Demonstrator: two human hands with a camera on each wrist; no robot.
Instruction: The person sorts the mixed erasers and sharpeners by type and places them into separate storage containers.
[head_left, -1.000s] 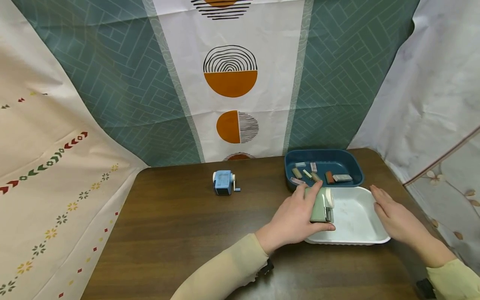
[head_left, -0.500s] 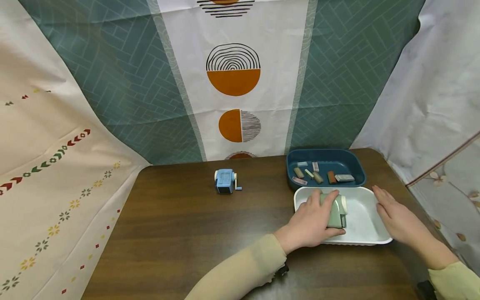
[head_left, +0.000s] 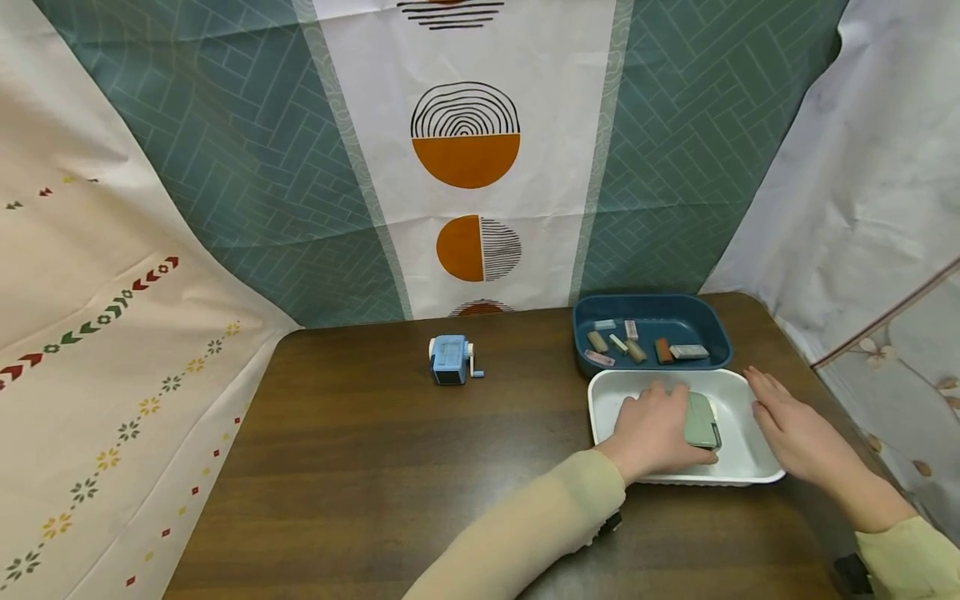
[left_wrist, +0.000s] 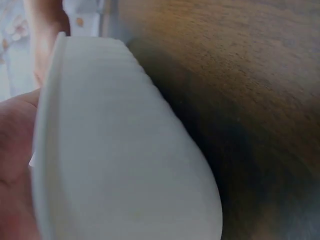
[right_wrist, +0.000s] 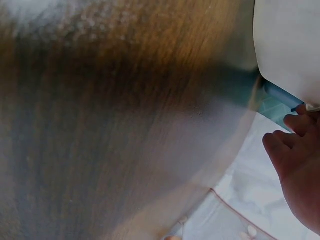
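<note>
My left hand (head_left: pixel 651 429) grips a green pencil sharpener (head_left: pixel 701 421) inside the white tray (head_left: pixel 738 479), fingers across its far side and thumb at the near side. Part of the sharpener is hidden by the hand. In the left wrist view, the tray's outer wall (left_wrist: pixel 125 145) fills the middle and the left palm (left_wrist: pixel 17 160) shows beyond its rim. My right hand (head_left: pixel 806 429) rests against the tray's right rim with its fingers straight. From the right wrist view, the fingers of that hand (right_wrist: pixel 300 165) appear beside the white tray wall (right_wrist: pixel 290 45).
A blue bin (head_left: pixel 652 308) holding several small erasers stands just behind the white tray. Farther left, a blue crank pencil sharpener (head_left: pixel 450 360) sits on the brown table (head_left: pixel 360 467). Patterned cloth hangs along the back and both sides.
My left hand has moved right with the green sharpener, from over the tray's left edge to low inside the tray. The right hand has stayed at the right rim.
</note>
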